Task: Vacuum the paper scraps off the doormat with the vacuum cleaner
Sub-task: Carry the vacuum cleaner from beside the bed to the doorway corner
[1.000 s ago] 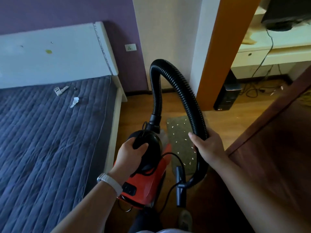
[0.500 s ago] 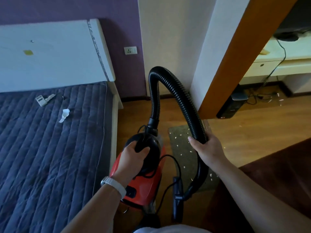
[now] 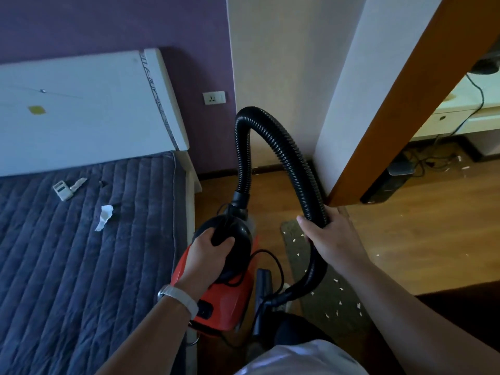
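- Doormat [image 3: 322,290] lies on the wooden floor [image 3: 422,247] just beside the doorway wall corner, with the bed [image 3: 81,266] across the gap on the other side; the arm and hose cover part of it.
- Paper scraps [image 3: 335,280] are scattered over the mat's whole visible length, and a few lie off it on the bare floor, so by my reading no cleaning has begun.
- Vacuum cleaner [image 3: 224,299] hangs between bed and mat, carried off the floor as far as I can tell.
- Left hand [image 3: 208,255] has its grip clamped on the black top handle.
- Right hand [image 3: 330,236] is wrapped around the ribbed hose [image 3: 286,155].
- Nozzle [image 3: 262,301] hangs beside the mat's near edge; whether it touches the mat I cannot tell.
- Left to do: bring the nozzle onto the mat and sweep every scrap.
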`<state>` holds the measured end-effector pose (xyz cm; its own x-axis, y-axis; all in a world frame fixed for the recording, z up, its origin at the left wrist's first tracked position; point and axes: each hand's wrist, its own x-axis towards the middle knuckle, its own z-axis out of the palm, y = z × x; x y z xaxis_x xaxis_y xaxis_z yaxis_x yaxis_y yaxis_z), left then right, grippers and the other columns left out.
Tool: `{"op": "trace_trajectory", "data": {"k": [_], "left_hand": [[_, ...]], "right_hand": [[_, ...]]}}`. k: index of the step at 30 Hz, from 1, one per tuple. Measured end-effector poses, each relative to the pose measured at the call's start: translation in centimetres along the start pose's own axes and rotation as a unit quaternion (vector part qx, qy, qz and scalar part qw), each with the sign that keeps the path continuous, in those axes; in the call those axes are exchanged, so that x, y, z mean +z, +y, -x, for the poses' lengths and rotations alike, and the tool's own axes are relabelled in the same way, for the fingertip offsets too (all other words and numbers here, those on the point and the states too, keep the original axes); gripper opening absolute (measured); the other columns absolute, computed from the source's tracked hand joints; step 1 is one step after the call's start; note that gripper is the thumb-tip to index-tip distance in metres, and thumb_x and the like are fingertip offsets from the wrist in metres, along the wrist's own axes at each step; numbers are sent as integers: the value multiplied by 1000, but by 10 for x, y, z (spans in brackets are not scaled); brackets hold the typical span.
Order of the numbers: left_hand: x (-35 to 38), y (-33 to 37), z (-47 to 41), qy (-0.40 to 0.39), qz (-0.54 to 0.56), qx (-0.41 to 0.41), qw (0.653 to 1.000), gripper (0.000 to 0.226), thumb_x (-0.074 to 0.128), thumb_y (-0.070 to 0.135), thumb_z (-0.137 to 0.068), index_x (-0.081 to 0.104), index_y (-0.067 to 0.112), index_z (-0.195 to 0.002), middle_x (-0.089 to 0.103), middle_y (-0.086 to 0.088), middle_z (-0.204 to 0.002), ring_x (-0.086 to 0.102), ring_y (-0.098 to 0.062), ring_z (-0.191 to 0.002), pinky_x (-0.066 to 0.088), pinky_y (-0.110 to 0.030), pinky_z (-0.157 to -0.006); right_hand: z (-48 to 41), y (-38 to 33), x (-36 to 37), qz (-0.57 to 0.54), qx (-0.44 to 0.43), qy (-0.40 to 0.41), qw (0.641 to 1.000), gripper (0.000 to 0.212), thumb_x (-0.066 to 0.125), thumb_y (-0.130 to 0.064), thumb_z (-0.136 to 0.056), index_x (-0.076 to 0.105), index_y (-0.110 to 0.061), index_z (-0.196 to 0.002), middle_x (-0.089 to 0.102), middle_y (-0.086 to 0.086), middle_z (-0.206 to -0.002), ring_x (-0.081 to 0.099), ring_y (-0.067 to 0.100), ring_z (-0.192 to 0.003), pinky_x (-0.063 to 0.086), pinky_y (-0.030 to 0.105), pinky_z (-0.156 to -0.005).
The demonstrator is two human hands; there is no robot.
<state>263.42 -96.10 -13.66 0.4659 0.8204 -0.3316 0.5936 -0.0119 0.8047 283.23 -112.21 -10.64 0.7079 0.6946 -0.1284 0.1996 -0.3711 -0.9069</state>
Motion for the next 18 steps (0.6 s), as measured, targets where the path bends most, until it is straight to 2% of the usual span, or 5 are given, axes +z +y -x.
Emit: {"op": "trace_trajectory", "data": {"k": [3,7,12,18], "left_hand": [[3,9,-36,-7,5,-9,1000,12,65,33,-92,62,29,-104,69,7,-92,66,-11,-84,60,-38,-74],[12,29,-94,-16,8,-15,1000,8,66,31,-92,64,30,-100,70,5,-92,68,-13,-85,61,-38,-75],[23,64,-173,-19,-10,-40,999,8,65,33,-92,64,30,-100,71,4,-93,68,-11,-84,61,-40,-77],[19,101,-255,-10,-13,-30,999,14,64,37,-90,66,29,-101,71,5,-94,67,-12,-87,60,-43,-81]], "right_hand": [[-43,7,7,-25,8,-2,1000,25,71,-27,-88,59,-11,-74,57,-4,-57,55,9,-50,44,18,-49],[-114,17,15,-70,31,8,997,25,71,-23,-89,56,-12,-72,54,-9,-52,51,7,-49,43,19,-48],[-203,13,20,-103,64,-17,992,25,71,-24,-89,56,-9,-76,54,-3,-60,53,13,-54,46,30,-54],[-290,0,14,-92,63,-26,993,24,70,-28,-88,59,-8,-83,58,6,-68,57,20,-60,51,37,-59]]}}
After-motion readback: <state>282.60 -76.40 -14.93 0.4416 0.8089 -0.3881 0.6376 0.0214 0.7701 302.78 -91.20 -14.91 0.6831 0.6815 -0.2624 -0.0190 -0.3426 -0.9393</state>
